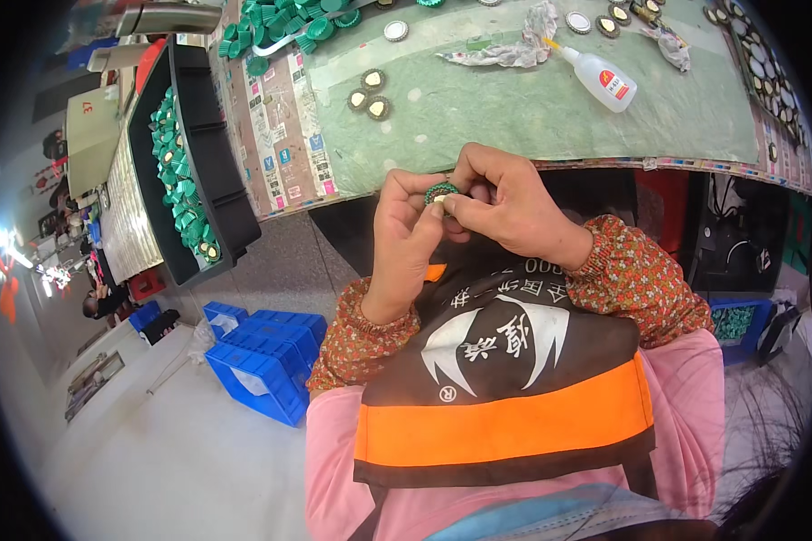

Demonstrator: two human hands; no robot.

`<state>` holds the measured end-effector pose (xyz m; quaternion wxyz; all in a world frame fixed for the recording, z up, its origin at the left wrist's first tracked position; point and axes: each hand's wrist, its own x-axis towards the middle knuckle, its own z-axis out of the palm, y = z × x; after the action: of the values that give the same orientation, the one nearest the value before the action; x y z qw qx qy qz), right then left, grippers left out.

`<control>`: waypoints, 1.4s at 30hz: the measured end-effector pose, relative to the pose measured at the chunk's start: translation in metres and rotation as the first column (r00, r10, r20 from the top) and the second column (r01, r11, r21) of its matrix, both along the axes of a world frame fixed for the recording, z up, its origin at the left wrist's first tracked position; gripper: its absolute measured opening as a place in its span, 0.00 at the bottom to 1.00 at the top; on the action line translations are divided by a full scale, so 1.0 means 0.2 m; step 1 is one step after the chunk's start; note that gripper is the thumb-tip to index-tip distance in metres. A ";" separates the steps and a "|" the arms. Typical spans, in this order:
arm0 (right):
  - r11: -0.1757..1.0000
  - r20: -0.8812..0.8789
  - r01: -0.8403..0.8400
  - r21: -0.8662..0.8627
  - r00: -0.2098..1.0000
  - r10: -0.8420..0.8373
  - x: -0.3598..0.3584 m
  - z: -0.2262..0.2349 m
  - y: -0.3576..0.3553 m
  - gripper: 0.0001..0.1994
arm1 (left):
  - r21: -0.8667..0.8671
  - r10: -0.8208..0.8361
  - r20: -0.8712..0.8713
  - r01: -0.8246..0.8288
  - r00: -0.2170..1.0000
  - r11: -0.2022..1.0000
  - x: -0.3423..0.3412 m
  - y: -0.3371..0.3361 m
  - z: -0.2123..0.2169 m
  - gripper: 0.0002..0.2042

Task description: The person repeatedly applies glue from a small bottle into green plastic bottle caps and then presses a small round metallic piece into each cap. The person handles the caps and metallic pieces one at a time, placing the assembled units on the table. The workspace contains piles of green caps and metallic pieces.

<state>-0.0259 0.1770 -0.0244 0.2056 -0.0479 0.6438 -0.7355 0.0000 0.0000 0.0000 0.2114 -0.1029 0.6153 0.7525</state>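
Just off the table's near edge, I pinch a small round green-rimmed cap (441, 190) with a pale centre between both hands. My left hand (401, 233) is closed, its thumb and fingers on the cap's left side. From the right, my right hand (507, 206) is closed with thumb and fingertips pressed at the pale part; its other fingers are curled and partly hidden. Beyond the hands lie a few dark round pieces with cream centres (373, 80). A white squeeze bottle (604, 79) with a yellow nozzle lies on its side at the right.
Green fluted caps (284, 22) are heaped at the back left of the green-covered table (478, 117). Crumpled tissue (523, 45) touches the bottle's nozzle. A dark bin (221, 180) of green caps stands left. Blue crates (275, 352) sit on the floor. A tray (767, 68) of round pieces lies far right.
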 end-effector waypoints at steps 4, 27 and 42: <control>0.998 0.012 -0.001 0.070 1.000 0.000 0.00 0.01 0.01 0.09 | 0.020 0.011 0.051 -0.012 0.999 1.000 -0.01 0.01 0.00 0.10; 0.733 -0.615 0.560 0.385 0.749 -0.248 -0.16 0.13 0.45 0.07 | 0.531 0.546 -0.219 -0.371 0.809 0.762 -0.33 -1.02 0.23 0.21; 0.385 -0.718 0.625 0.679 0.674 0.172 -0.24 0.00 0.56 0.27 | -0.798 -0.136 -0.586 -0.540 0.799 0.268 -0.98 -0.76 -0.07 0.16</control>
<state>-0.0740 0.2894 -0.0240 -0.1744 -0.1028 0.9549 -0.2171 -0.1960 -0.1511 -0.0131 -0.1823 -0.0689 0.9473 0.2544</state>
